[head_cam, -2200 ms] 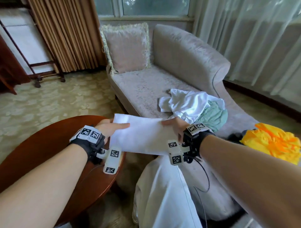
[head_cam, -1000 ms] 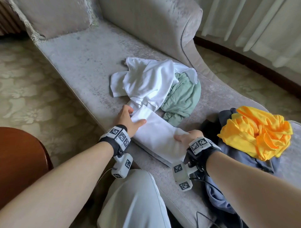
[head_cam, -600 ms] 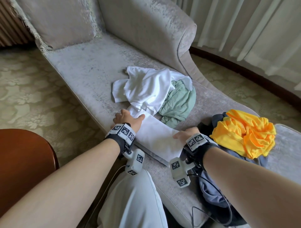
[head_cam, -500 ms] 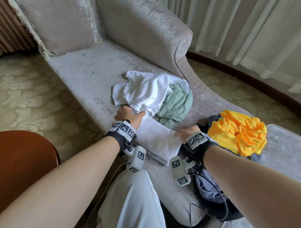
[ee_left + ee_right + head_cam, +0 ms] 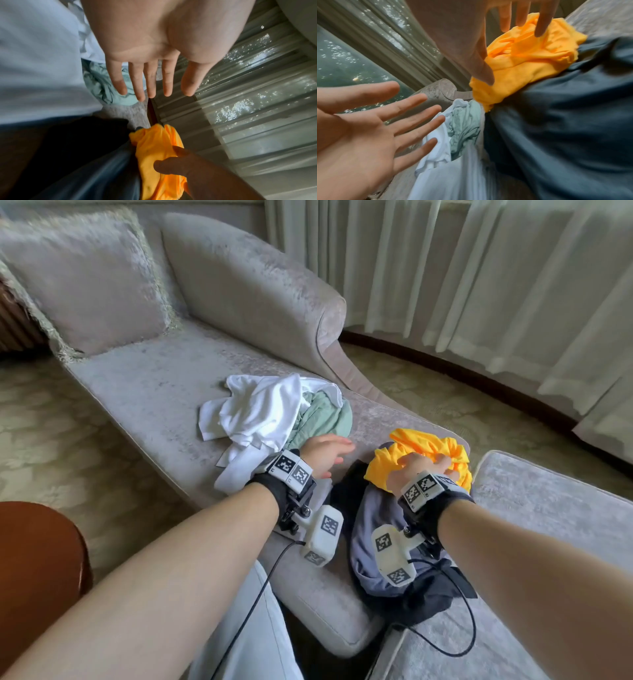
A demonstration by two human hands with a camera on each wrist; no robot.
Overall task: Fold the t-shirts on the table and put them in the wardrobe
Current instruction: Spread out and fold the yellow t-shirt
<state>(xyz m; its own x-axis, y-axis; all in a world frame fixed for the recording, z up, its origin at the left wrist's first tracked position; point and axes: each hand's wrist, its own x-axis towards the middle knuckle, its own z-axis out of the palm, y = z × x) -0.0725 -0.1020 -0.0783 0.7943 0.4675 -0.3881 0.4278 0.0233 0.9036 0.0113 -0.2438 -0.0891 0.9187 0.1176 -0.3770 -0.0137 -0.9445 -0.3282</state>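
My right hand [image 5: 423, 470] sits on the crumpled yellow t-shirt [image 5: 431, 451], fingers spread and only starting to curl; no firm grasp is made yet. My left hand [image 5: 323, 455] is released, fingers straight, hovering between the yellow t-shirt and the white t-shirt [image 5: 260, 409], holding nothing. The yellow t-shirt lies on top of a dark blue garment [image 5: 376, 529] on the chaise seat [image 5: 154, 378]. A green t-shirt [image 5: 325, 416] is bunched against the white one, and a folded white piece [image 5: 236, 470] lies near the seat edge, partly hidden under my left wrist.

Risks, as I judge them:
- Grasping too deep may catch the dark blue garment and lift it along with the yellow one.
- A one-handed lift from a bunched centre leaves the shirt tangled, hard to spread for folding.
- My left forearm may drag the folded piece off the edge.
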